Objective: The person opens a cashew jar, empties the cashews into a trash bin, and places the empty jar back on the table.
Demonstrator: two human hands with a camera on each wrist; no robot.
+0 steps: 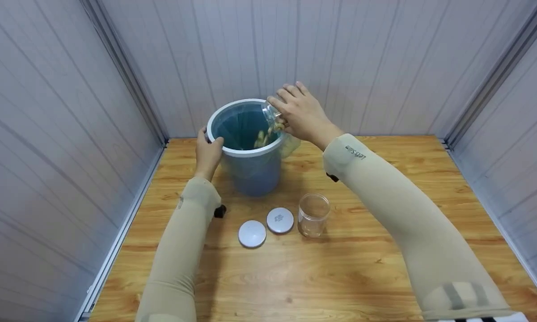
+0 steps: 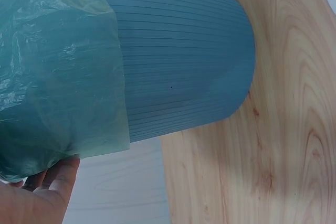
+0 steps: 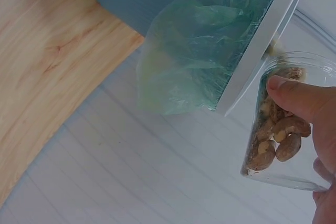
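A blue ribbed trash bin (image 1: 255, 176) with a white rim stands on the wooden table, lined with a thin greenish plastic bag (image 2: 63, 77) that folds down over its outside. My left hand (image 1: 207, 154) grips the bin's left edge, thumb at the rim and fingers around the outer side. Over the right part of the opening, my right hand (image 1: 302, 112) holds a clear jar (image 3: 286, 181) tipped mouth-down toward the inside. Brown cashews (image 3: 292, 127) lie along the jar's lower wall, and several pale nuts (image 1: 261, 139) are dropping into the bin.
Nearer to me on the table (image 1: 290, 281) lie two round white lids (image 1: 252, 234), side by side. An upright clear jar (image 1: 314, 214) without a lid stands right of them. Pale panel walls (image 1: 232, 49) enclose the back and both sides.
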